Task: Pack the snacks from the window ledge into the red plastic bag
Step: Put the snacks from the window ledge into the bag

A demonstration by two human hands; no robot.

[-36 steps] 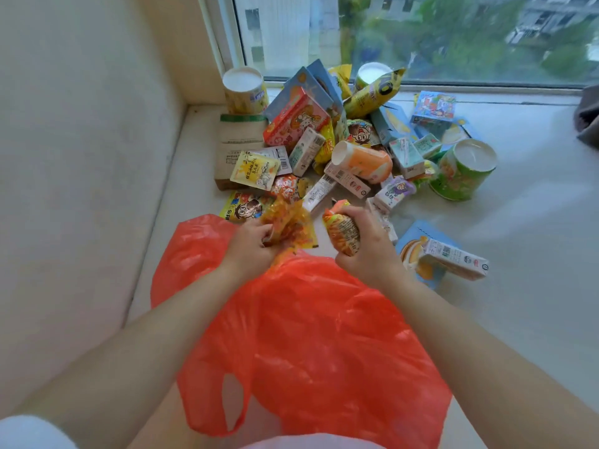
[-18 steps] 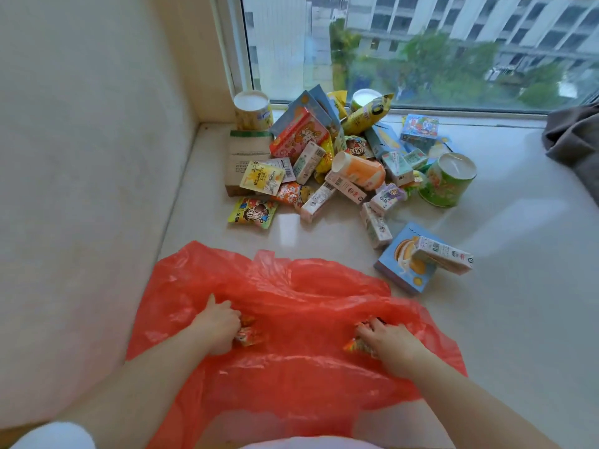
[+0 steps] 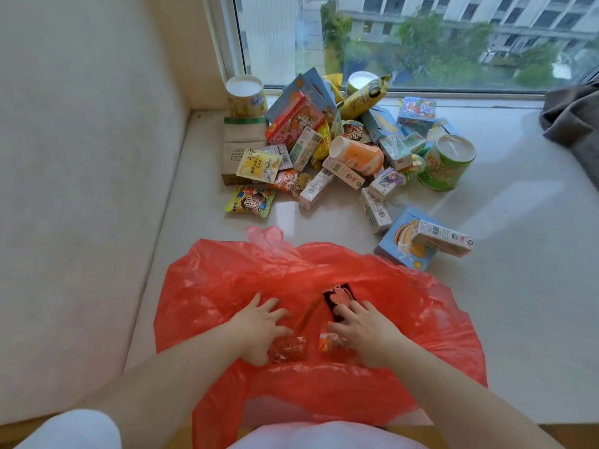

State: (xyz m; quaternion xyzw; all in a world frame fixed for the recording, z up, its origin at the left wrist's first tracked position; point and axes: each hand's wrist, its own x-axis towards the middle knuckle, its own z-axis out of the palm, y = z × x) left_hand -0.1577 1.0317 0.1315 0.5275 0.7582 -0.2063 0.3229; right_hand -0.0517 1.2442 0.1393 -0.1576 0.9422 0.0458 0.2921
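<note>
Hands (image 3: 259, 328) spread flat inside bag (image 3: 210, 286)

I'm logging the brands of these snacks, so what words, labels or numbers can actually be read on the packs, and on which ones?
"0": the large dark figure on the yellow pouch leaning by the window; it may be a letter O.
Chinese print on the yellow sachet: too blurred to read.
Barcodes and small print on the white cartons, such as the carton on the blue box: too small.

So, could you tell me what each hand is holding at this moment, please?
Nothing gripped: left hand and right hand rest spread-fingered on small orange snack packets in the red plastic bag.
</note>
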